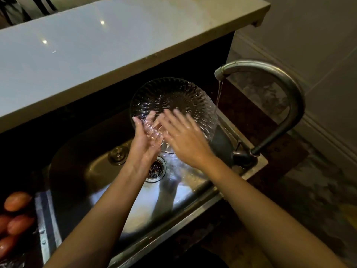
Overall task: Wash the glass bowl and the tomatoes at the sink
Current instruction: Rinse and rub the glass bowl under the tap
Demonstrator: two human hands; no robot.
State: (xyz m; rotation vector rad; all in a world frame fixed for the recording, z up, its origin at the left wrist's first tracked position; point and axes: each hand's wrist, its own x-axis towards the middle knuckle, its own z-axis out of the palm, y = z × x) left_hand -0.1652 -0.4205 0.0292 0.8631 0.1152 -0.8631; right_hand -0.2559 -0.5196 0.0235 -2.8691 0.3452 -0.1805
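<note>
1. I held the glass bowl (172,105) tilted above the steel sink (81,169), its opening turned toward me and its ribbed base facing away.
2. My left hand (144,140) had the bowl's near rim in its grip, fingers curled around the lower left edge, some of them showing through the glass.
3. My right hand (185,138) lay flat with fingers spread, released rather than clenched, its palm against the inside of the bowl near the lower rim; it was blurred.
4. The curved faucet (270,97) stood at the right of the sink, and a thin stream of water (219,93) ran from its spout just beside the bowl's right edge.
5. The drain strainer (155,169) sat in the basin below my hands, with a round metal plug (118,154) to its left.
6. The tomatoes (16,215) lay on the counter at the left of the sink, well apart from the bowl.
7. A pale raised ledge (116,45) ran behind the sink.
</note>
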